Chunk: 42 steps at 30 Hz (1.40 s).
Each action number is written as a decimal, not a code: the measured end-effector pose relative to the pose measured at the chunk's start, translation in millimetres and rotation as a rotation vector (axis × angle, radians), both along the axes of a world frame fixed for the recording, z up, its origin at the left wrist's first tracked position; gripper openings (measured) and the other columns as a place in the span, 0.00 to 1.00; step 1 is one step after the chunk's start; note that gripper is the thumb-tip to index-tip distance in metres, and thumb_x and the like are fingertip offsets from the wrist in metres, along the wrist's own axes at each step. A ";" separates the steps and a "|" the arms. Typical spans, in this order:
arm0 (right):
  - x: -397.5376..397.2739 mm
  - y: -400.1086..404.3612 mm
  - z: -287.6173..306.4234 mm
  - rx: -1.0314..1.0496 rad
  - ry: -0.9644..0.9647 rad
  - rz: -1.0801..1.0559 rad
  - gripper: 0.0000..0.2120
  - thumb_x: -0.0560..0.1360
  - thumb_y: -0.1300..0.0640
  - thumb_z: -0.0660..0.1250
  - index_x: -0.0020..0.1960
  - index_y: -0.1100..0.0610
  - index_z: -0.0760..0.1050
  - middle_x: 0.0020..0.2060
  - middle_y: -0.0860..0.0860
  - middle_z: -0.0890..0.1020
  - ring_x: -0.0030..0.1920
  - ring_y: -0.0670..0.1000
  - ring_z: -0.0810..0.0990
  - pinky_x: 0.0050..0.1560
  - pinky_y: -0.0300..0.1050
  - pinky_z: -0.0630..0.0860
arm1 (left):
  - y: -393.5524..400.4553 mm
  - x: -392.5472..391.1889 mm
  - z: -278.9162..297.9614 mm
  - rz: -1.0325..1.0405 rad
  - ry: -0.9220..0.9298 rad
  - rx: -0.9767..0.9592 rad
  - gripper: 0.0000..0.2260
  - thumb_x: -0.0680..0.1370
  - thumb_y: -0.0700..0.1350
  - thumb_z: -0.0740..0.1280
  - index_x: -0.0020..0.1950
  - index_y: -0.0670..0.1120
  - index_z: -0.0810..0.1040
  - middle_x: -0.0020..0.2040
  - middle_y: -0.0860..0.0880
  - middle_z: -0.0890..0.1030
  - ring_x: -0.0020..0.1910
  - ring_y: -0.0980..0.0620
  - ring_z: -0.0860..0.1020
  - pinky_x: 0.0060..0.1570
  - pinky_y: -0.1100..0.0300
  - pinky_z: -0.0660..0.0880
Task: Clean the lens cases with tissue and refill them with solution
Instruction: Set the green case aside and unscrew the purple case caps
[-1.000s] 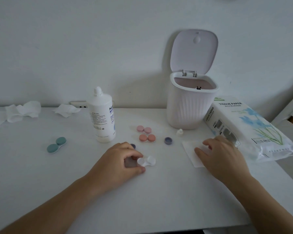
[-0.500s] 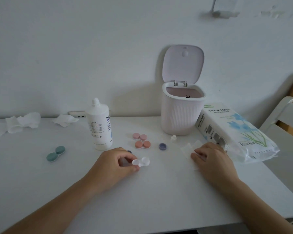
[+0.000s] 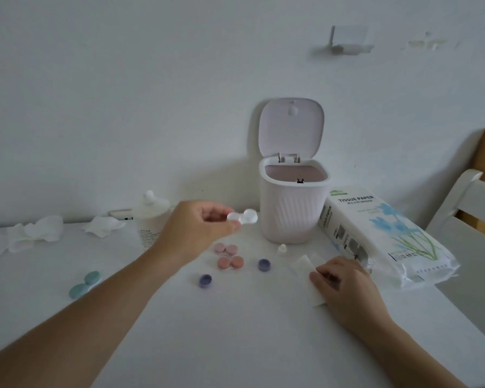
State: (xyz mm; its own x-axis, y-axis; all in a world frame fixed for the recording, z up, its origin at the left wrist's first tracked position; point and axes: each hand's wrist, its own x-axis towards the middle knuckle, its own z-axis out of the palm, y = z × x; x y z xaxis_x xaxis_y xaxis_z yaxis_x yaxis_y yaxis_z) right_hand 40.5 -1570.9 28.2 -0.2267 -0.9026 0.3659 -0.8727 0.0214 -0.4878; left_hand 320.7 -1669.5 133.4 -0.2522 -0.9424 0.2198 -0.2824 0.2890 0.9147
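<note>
Presently, the left hand (image 3: 196, 228) pinches the open white lens case (image 3: 242, 217) aloft beside the open bin (image 3: 293, 208); right hand (image 3: 339, 278) pinches a tissue (image 3: 305, 267) on the tabletop (image 3: 235, 331). Best practice: tip wells fully over the bin, then wipe each.

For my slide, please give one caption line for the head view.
Left hand lifts open white lens case toward bin; right hand holds tissue on table.
</note>
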 end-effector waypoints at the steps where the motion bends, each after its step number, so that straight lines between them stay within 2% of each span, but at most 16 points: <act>1: -0.2 -0.3 -0.1 -0.002 -0.007 0.003 0.06 0.76 0.49 0.71 0.41 0.47 0.81 0.39 0.41 0.78 0.45 0.43 0.73 0.43 0.40 0.68 | -7.3 -4.8 8.4 0.018 0.015 0.001 0.05 0.71 0.46 0.79 0.46 0.51 0.87 0.41 0.55 0.87 0.41 0.60 0.85 0.42 0.71 0.77; 3: -0.4 -0.3 -0.8 -0.015 -0.016 0.009 0.06 0.76 0.49 0.71 0.41 0.47 0.81 0.38 0.42 0.78 0.44 0.43 0.73 0.42 0.36 0.67 | -22.7 -15.8 25.0 0.032 0.018 -0.003 0.07 0.70 0.49 0.79 0.47 0.52 0.87 0.40 0.58 0.87 0.38 0.64 0.82 0.38 0.74 0.74; 6: -1.1 -1.0 -2.4 -0.023 -0.030 0.012 0.06 0.76 0.50 0.71 0.40 0.46 0.81 0.38 0.42 0.78 0.45 0.43 0.73 0.43 0.31 0.65 | -45.7 -34.8 47.4 0.052 0.035 -0.017 0.07 0.70 0.49 0.79 0.46 0.52 0.87 0.33 0.60 0.83 0.30 0.65 0.76 0.35 0.71 0.72; 10: -2.9 -2.3 -5.7 -0.035 -0.046 0.017 0.07 0.75 0.50 0.72 0.39 0.47 0.81 0.38 0.40 0.77 0.45 0.41 0.73 0.44 0.39 0.70 | -70.0 -55.3 66.6 0.033 -0.003 -0.047 0.03 0.70 0.50 0.78 0.41 0.54 0.87 0.28 0.60 0.80 0.27 0.64 0.74 0.33 0.70 0.71; 13: -2.3 -2.4 -6.1 -0.049 -0.044 0.020 0.06 0.75 0.50 0.72 0.39 0.47 0.81 0.38 0.40 0.77 0.45 0.43 0.74 0.45 0.42 0.72 | -85.3 -69.5 71.1 0.035 -0.068 -0.079 0.05 0.70 0.49 0.79 0.44 0.52 0.87 0.32 0.59 0.83 0.30 0.64 0.77 0.36 0.68 0.73; 17: -2.2 -2.1 -6.4 -0.063 -0.029 0.034 0.07 0.75 0.50 0.72 0.39 0.48 0.81 0.37 0.40 0.77 0.45 0.44 0.74 0.47 0.43 0.73 | -96.6 -87.4 73.2 0.005 -0.265 -0.208 0.07 0.69 0.47 0.78 0.46 0.52 0.87 0.38 0.56 0.85 0.35 0.61 0.79 0.34 0.70 0.71; 21: -1.7 -1.6 -6.4 -0.070 -0.035 0.035 0.07 0.75 0.49 0.72 0.39 0.49 0.81 0.37 0.40 0.76 0.45 0.43 0.73 0.46 0.41 0.72 | -100.4 -97.7 84.3 -0.058 -0.526 -0.447 0.09 0.71 0.45 0.75 0.51 0.49 0.86 0.41 0.54 0.84 0.42 0.56 0.81 0.44 0.62 0.76; 23: -1.7 -1.6 -6.5 -0.076 -0.037 0.035 0.07 0.75 0.50 0.72 0.39 0.49 0.81 0.37 0.41 0.77 0.44 0.43 0.72 0.46 0.40 0.71 | -100.5 -101.6 89.8 -0.107 -0.668 -0.564 0.08 0.74 0.45 0.72 0.51 0.49 0.85 0.43 0.54 0.83 0.45 0.53 0.81 0.46 0.57 0.78; 26: -1.4 -1.8 -6.4 -0.083 -0.042 0.036 0.07 0.75 0.50 0.72 0.39 0.50 0.81 0.38 0.41 0.77 0.44 0.43 0.72 0.45 0.39 0.71 | -102.3 -106.5 95.7 -0.202 -0.905 -0.743 0.08 0.77 0.42 0.67 0.52 0.47 0.84 0.46 0.49 0.82 0.49 0.47 0.79 0.48 0.49 0.76; 28: -1.5 -2.3 -7.1 -0.079 -0.037 0.039 0.08 0.75 0.49 0.71 0.39 0.50 0.81 0.38 0.41 0.76 0.44 0.43 0.72 0.46 0.40 0.71 | -103.7 -108.4 99.6 -0.250 -1.018 -0.830 0.09 0.79 0.41 0.65 0.54 0.47 0.84 0.49 0.48 0.81 0.51 0.48 0.76 0.52 0.48 0.75; 31: -1.8 -2.4 -8.1 -0.072 -0.024 0.038 0.08 0.76 0.48 0.70 0.40 0.50 0.80 0.38 0.41 0.76 0.45 0.42 0.71 0.46 0.39 0.71 | -103.6 -109.4 102.4 -0.316 -1.093 -0.909 0.10 0.81 0.43 0.63 0.57 0.48 0.83 0.50 0.48 0.80 0.49 0.50 0.70 0.54 0.48 0.74; 38: -1.1 -1.8 -7.0 -0.072 -0.030 0.039 0.08 0.76 0.48 0.70 0.40 0.50 0.81 0.39 0.41 0.76 0.45 0.43 0.71 0.46 0.40 0.71 | -103.2 -109.8 103.1 -0.325 -1.254 -1.151 0.08 0.82 0.42 0.61 0.52 0.48 0.80 0.47 0.48 0.79 0.47 0.46 0.74 0.50 0.53 0.72; 42: -0.5 -0.9 -6.6 -0.076 -0.025 0.042 0.08 0.76 0.48 0.70 0.40 0.50 0.81 0.39 0.41 0.76 0.45 0.44 0.72 0.46 0.41 0.72 | -106.0 -103.7 105.4 -0.303 -1.288 -1.119 0.07 0.83 0.42 0.60 0.53 0.47 0.78 0.49 0.47 0.78 0.50 0.45 0.74 0.50 0.55 0.71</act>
State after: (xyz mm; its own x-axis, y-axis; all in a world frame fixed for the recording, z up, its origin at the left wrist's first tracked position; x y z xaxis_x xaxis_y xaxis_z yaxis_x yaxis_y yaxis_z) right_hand 40.0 -1571.8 21.6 -0.1993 -0.8813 0.4285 -0.8595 -0.0527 -0.5084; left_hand 217.1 -1775.4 238.8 -0.9019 -0.3762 0.2124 -0.4311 0.7513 -0.4997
